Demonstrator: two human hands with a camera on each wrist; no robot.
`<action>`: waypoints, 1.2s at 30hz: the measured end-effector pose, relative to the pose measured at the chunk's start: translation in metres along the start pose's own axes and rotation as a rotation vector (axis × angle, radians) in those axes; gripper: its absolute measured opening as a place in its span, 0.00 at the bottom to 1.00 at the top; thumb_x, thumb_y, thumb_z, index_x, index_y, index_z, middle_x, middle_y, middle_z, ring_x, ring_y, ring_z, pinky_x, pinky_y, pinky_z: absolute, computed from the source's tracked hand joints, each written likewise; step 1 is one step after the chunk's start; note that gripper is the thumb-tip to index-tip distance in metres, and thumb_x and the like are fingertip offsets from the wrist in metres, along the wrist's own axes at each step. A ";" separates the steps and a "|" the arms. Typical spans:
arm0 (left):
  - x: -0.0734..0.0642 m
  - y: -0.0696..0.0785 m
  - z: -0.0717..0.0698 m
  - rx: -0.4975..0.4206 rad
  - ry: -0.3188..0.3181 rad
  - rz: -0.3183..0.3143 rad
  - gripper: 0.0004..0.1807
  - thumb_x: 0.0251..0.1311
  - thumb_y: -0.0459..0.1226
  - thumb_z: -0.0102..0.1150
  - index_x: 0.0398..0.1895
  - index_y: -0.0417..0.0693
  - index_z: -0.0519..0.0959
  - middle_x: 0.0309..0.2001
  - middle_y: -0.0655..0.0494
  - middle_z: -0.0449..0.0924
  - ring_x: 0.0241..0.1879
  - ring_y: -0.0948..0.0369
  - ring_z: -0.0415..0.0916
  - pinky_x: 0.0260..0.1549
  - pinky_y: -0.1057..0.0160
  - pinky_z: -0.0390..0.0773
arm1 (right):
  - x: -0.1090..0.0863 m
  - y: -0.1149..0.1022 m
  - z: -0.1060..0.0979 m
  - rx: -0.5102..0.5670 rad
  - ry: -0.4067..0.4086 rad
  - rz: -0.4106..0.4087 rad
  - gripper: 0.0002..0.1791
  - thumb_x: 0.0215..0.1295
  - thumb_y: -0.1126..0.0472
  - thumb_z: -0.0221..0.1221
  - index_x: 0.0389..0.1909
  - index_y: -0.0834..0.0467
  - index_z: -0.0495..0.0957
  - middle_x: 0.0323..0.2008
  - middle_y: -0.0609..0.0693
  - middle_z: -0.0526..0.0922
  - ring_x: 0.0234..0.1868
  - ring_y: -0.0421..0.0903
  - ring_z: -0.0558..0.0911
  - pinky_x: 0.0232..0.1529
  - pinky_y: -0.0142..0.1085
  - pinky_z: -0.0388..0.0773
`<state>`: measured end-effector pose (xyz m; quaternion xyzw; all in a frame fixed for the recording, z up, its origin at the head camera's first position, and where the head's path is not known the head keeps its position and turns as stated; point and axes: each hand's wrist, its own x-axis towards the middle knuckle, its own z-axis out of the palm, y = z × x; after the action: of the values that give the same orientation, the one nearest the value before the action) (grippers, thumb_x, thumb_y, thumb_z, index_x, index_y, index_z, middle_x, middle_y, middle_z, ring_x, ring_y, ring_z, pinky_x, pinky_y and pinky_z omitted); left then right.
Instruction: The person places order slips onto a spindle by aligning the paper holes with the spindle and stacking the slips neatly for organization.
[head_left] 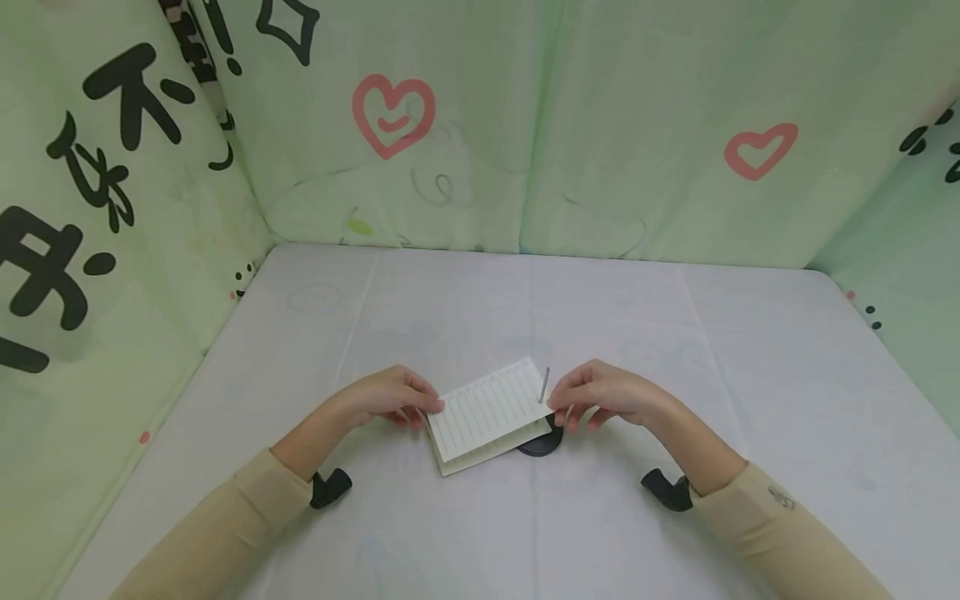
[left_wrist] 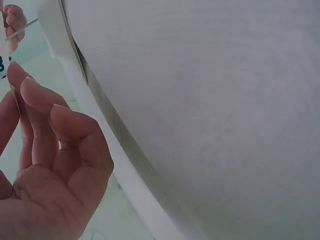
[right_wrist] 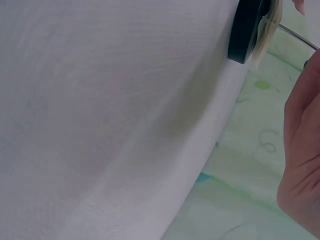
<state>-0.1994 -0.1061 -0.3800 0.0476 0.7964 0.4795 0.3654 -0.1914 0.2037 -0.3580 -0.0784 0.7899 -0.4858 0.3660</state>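
A ruled white paper slip [head_left: 487, 408] is held tilted above the table between both hands. My left hand [head_left: 393, 398] pinches its left edge between thumb and finger. At the right corner, my right hand [head_left: 600, 396] pinches the slip beside a thin metal spike [head_left: 544, 385]. The spike appears to poke up through the slip near that corner. Its round black base [head_left: 540, 446] stands on the table, partly covered by paper. Below the upper slip lies another ruled slip [head_left: 480, 456]. In the right wrist view, cream paper [right_wrist: 267, 35] sits around the spike, close above the base.
A white cloth covers the table [head_left: 630, 325]. Green printed curtains [head_left: 480, 125] stand behind it and at both sides. Black wrist mounts [head_left: 330, 487] stick out from both sleeves.
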 end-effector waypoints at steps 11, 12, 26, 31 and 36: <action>0.006 -0.002 0.003 0.083 -0.007 -0.046 0.10 0.54 0.39 0.60 0.34 0.41 0.82 0.17 0.58 0.75 0.16 0.65 0.70 0.18 0.70 0.69 | 0.009 0.008 0.002 -0.053 -0.013 0.058 0.11 0.55 0.58 0.61 0.30 0.63 0.81 0.22 0.48 0.81 0.23 0.41 0.79 0.20 0.29 0.71; 0.006 -0.002 0.003 0.092 -0.006 -0.049 0.10 0.54 0.39 0.60 0.34 0.41 0.82 0.17 0.58 0.75 0.16 0.65 0.70 0.18 0.70 0.69 | 0.010 0.008 0.003 -0.061 -0.013 0.060 0.10 0.55 0.58 0.61 0.29 0.62 0.81 0.21 0.48 0.81 0.22 0.41 0.78 0.20 0.29 0.71; 0.008 -0.003 0.006 0.113 -0.042 -0.064 0.08 0.54 0.37 0.59 0.32 0.41 0.82 0.20 0.53 0.82 0.13 0.66 0.70 0.13 0.73 0.63 | 0.015 0.011 0.008 -0.140 -0.010 0.090 0.09 0.54 0.58 0.61 0.24 0.61 0.82 0.17 0.46 0.80 0.19 0.39 0.77 0.18 0.28 0.69; 0.011 -0.006 0.008 0.130 -0.050 -0.072 0.08 0.54 0.37 0.59 0.30 0.41 0.82 0.19 0.53 0.81 0.13 0.66 0.71 0.11 0.73 0.59 | 0.015 0.011 0.010 -0.167 -0.003 0.087 0.09 0.53 0.59 0.61 0.24 0.62 0.82 0.16 0.46 0.79 0.18 0.39 0.77 0.17 0.28 0.69; 0.015 -0.008 0.009 0.161 -0.042 -0.075 0.07 0.55 0.37 0.59 0.29 0.42 0.82 0.18 0.54 0.81 0.12 0.66 0.71 0.10 0.73 0.56 | 0.016 0.011 0.012 -0.188 0.002 0.099 0.09 0.53 0.59 0.62 0.24 0.63 0.82 0.15 0.46 0.79 0.17 0.39 0.77 0.17 0.28 0.69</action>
<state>-0.2023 -0.0975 -0.3970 0.0570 0.8257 0.3991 0.3946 -0.1928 0.1934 -0.3785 -0.0727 0.8352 -0.3911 0.3798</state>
